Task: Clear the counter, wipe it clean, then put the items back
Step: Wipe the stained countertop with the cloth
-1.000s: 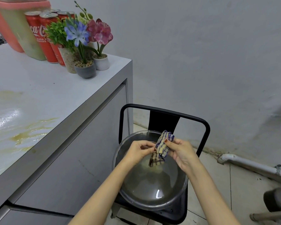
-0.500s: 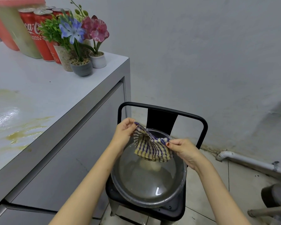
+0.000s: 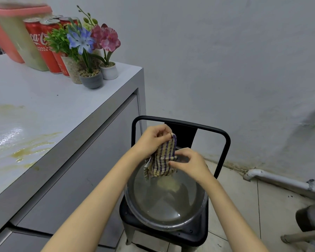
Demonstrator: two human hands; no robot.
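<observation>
Above basin (image 3: pixel 198 218), lower centre: cloth (image 3: pixel 162 160) is being held upright, pinched atop by left hand (image 3: pixel 153 139), mid-edge by right hand (image 3: pixel 191 164); worktop (image 3: pixel 44 110) lying leftward.

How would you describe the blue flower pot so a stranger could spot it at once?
Look at the grey counter, then its far corner by the wall, where red cans and three small plant pots cluster. It is the dark grey pot in the middle; only it carries a blue flower, beside the white pot with pink blooms.
</observation>
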